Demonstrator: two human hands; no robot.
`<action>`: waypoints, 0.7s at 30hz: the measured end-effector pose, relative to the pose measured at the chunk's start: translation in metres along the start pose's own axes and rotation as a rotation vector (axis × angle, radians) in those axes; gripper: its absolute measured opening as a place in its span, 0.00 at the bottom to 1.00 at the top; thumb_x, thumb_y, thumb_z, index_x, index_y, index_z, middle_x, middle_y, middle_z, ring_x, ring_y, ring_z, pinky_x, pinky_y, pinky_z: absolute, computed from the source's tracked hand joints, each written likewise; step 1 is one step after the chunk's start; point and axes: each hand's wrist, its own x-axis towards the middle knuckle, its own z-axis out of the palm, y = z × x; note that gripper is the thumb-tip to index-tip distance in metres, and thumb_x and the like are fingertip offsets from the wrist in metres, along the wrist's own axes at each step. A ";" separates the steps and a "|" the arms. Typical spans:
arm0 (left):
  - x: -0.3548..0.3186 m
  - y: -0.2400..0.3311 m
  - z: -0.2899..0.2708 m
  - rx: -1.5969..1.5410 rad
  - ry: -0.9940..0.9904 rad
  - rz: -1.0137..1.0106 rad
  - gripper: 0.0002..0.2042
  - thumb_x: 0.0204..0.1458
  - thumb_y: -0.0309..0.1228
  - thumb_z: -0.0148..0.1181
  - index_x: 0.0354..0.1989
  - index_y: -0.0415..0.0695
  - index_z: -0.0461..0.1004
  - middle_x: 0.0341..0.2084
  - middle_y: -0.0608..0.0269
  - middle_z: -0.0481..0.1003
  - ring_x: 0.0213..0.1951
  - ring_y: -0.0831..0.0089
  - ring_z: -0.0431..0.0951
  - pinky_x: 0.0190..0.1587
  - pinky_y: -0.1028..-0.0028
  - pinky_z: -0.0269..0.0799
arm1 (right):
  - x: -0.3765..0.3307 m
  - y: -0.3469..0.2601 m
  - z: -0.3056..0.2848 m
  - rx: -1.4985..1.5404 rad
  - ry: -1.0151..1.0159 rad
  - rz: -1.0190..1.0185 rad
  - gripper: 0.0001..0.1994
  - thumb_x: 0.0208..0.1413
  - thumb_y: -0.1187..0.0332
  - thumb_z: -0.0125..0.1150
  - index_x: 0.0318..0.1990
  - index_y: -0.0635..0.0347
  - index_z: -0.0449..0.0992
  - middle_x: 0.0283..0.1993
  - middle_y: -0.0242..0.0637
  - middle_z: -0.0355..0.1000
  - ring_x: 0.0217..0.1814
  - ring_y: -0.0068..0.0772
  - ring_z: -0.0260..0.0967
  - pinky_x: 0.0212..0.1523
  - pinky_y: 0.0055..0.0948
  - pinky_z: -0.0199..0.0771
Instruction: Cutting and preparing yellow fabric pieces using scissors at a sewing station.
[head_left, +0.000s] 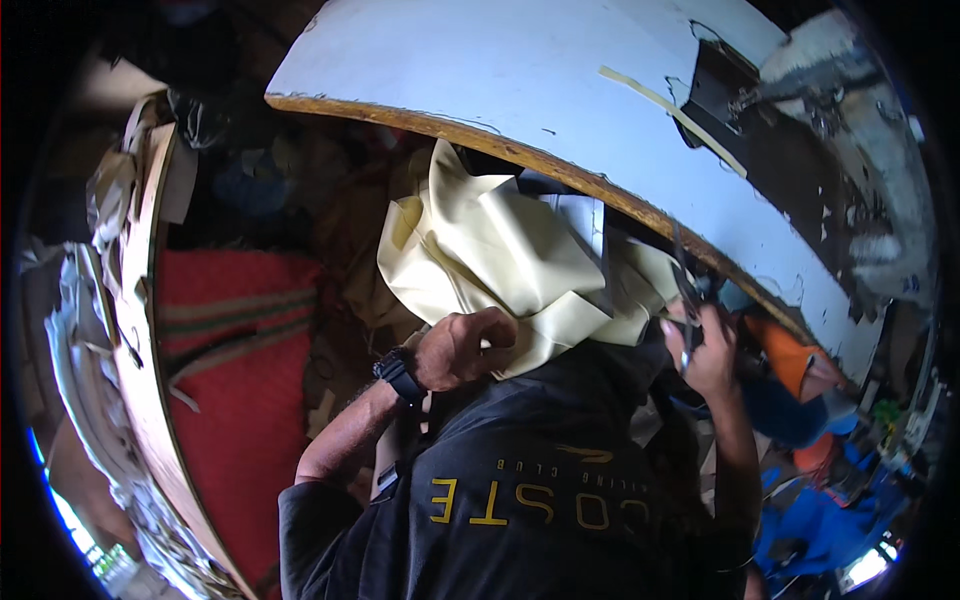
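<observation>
A large cream sheet of smooth, leather-like material (510, 245) lies bunched and folded over my lap, below the table edge. My left hand (465, 348), with a dark watch on the wrist, is closed on its near edge. Over on the right, my right hand (712, 350) has its fingers in the handles of dark metal scissors (688, 300). Their blades point away from me, beside the right end of the cream sheet. How far the blades are apart is hard to make out.
A white tabletop (480, 60) with a worn wooden edge stretches across in front. On it lie a narrow cream strip (670, 118) and a dark piece. Red striped cloth (235, 380) and a wooden board (150, 330) are at left; blue and orange scraps (815, 525) at right.
</observation>
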 end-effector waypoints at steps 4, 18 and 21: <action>-0.002 -0.014 -0.016 0.205 -0.076 0.025 0.13 0.59 0.38 0.63 0.48 0.45 0.75 0.33 0.64 0.82 0.37 0.71 0.83 0.42 0.70 0.78 | 0.033 -0.048 0.067 0.331 0.017 0.009 0.22 0.52 0.60 0.76 0.49 0.62 0.77 0.42 0.42 0.80 0.42 0.45 0.79 0.42 0.39 0.78; 0.189 -0.063 -0.089 0.121 -0.019 0.230 0.48 0.49 0.57 0.73 0.74 0.43 0.58 0.67 0.46 0.64 0.67 0.52 0.66 0.64 0.57 0.70 | -0.003 -0.062 0.129 0.241 0.149 0.122 0.18 0.43 0.65 0.80 0.37 0.60 0.76 0.33 0.39 0.75 0.36 0.47 0.74 0.39 0.43 0.73; 0.202 -0.064 -0.099 -0.204 -0.159 0.353 0.34 0.53 0.39 0.75 0.66 0.45 0.67 0.63 0.54 0.69 0.64 0.60 0.69 0.59 0.58 0.74 | -0.007 -0.060 0.125 0.193 0.074 0.105 0.18 0.43 0.64 0.79 0.38 0.60 0.77 0.34 0.40 0.77 0.36 0.48 0.74 0.40 0.44 0.74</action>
